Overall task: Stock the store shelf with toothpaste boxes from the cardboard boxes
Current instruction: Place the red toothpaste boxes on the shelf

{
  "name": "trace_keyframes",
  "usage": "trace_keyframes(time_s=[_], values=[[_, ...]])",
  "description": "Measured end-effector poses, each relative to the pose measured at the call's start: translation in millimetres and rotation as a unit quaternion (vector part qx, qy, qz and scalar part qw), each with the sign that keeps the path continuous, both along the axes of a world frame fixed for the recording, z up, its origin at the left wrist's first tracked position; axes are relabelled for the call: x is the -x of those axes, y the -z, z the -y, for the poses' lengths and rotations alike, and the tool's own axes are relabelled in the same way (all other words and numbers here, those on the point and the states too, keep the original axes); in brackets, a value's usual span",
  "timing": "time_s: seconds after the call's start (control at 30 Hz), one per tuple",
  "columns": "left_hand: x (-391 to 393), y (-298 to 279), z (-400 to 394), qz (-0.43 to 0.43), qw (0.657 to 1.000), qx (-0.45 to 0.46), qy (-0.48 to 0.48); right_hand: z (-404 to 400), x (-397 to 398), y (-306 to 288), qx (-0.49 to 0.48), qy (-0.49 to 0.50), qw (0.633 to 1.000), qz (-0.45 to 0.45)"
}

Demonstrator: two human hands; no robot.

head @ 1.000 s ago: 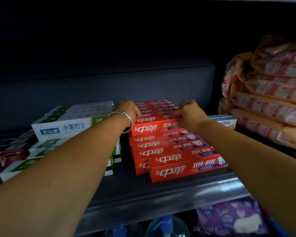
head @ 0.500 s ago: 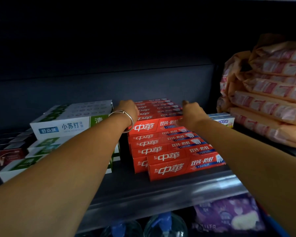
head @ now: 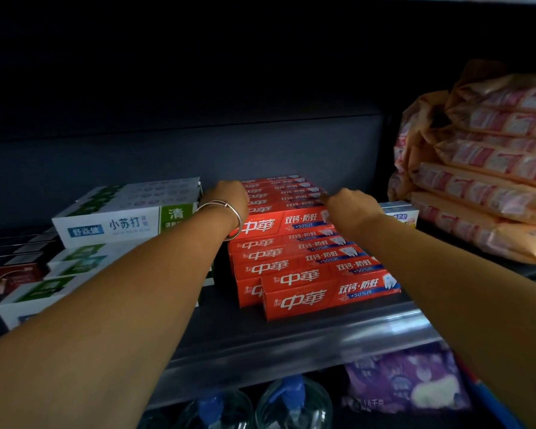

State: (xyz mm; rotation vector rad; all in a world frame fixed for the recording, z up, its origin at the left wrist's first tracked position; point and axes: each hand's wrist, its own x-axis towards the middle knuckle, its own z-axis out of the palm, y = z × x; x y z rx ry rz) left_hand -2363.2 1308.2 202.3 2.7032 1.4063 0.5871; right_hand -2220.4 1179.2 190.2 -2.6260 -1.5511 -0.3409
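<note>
Two hands (head: 229,196) on red boxes (head: 294,224), dark shelf (head: 291,339).

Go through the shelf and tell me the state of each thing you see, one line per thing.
Red toothpaste boxes: stacked flat in stepped rows, hands on the top row.
Left hand: resting on the left end of the top row.
Right hand: on the right end of the top row; grip unclear.
White and green boxes: stacked flat, left of the red ones.
Orange packs: piled at right.
Shelf: partly stocked.
</note>
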Motion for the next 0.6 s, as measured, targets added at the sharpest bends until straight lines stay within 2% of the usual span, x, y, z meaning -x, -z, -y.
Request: trace_keyframes(time_s=[0.27,0.4,0.6], values=[[-0.9,1.5,0.3,-0.007,1.0,-0.003,-0.006,0.7,3.1,-1.0,0.02,0.011,1.0,-0.001],[2.3,1.4,6.4,-0.027,0.999,-0.027,-0.003,6.9,0.2,-0.1,0.027,0.016,0.999,0.025],[10.4,0.1,42.0,-0.026,0.999,-0.03,0.019,29.7,-1.6,6.0,0.014,-0.028,0.997,0.074]])
